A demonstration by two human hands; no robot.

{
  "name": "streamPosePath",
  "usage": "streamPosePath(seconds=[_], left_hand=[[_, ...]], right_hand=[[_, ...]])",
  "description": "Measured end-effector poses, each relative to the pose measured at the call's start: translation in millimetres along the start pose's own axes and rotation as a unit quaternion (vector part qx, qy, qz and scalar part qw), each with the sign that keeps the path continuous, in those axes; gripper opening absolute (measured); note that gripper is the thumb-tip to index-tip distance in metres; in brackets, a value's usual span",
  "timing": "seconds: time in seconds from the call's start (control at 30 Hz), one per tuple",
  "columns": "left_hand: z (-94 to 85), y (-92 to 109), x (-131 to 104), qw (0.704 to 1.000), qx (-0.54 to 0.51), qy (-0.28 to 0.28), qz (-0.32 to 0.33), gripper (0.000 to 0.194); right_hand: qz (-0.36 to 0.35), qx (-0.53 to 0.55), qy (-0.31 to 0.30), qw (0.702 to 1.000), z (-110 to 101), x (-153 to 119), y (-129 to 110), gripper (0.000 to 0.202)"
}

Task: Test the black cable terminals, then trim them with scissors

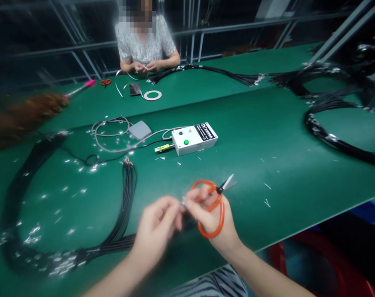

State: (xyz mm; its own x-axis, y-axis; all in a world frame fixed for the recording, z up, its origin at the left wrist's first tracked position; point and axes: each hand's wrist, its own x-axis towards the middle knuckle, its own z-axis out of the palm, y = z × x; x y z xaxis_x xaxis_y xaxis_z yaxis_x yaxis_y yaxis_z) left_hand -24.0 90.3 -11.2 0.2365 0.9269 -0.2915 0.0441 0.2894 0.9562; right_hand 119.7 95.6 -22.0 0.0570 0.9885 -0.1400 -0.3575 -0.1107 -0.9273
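Note:
My left hand [158, 225] is closed in a pinch on what looks like the end of a thin black cable, with a small pale tip [183, 200] showing between the two hands. Motion blur hides its detail. In my right hand [220, 216] are orange-handled scissors [221, 206], the handle loops around the fingers and the blades parted, pointing away to the right. The thumb and fingertips of that hand also meet at the pale tip. Beside my left hand lies a bundle of black cables [124, 206], part of it running behind the wrist.
A white box [193, 139] with a green button and yellow connector stands ahead, near a grey pedal [140, 130]. More cable bundles [332, 138] lie right. A co-worker [147, 45] sits opposite, by a white tape ring [152, 95]. Scraps [267, 203] dot the green table [246, 156].

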Motion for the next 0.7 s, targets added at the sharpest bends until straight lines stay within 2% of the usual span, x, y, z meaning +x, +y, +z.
streamPosePath(seconds=[0.13,0.23,0.3,0.43,0.57,0.63,0.7], left_hand=[[-12.1,6.3,8.0,0.979,-0.132,-0.104,-0.112,0.03],[-23.6,4.4,13.1,0.931,-0.223,-0.222,-0.185,0.028],[-28.3,2.2,14.7,0.907,-0.268,-0.253,-0.204,0.026],[-28.1,1.8,14.5,0.917,-0.293,-0.203,-0.18,0.022],[-22.7,5.3,13.5,0.94,-0.271,-0.146,-0.147,0.021],[-20.1,6.6,13.5,0.949,-0.256,-0.129,-0.132,0.022],[-17.9,7.0,13.9,0.955,-0.241,-0.125,-0.119,0.022]], right_hand=[[0.024,-0.014,-0.054,0.998,-4.7,7.8,4.5,0.035],[0.038,-0.017,-0.082,0.996,-4.7,15.4,8.5,0.036],[0.022,-0.026,-0.079,0.996,-3.3,22.2,10.6,0.034],[-0.052,-0.119,-0.052,0.99,-7.5,41.6,11.8,0.024],[-0.079,-0.262,-0.03,0.961,-20.2,51.4,8.4,0.017],[-0.056,-0.247,-0.05,0.966,-22.3,44.8,4.8,0.017],[-0.023,-0.184,-0.072,0.98,-19.7,33.1,0.9,0.021]])
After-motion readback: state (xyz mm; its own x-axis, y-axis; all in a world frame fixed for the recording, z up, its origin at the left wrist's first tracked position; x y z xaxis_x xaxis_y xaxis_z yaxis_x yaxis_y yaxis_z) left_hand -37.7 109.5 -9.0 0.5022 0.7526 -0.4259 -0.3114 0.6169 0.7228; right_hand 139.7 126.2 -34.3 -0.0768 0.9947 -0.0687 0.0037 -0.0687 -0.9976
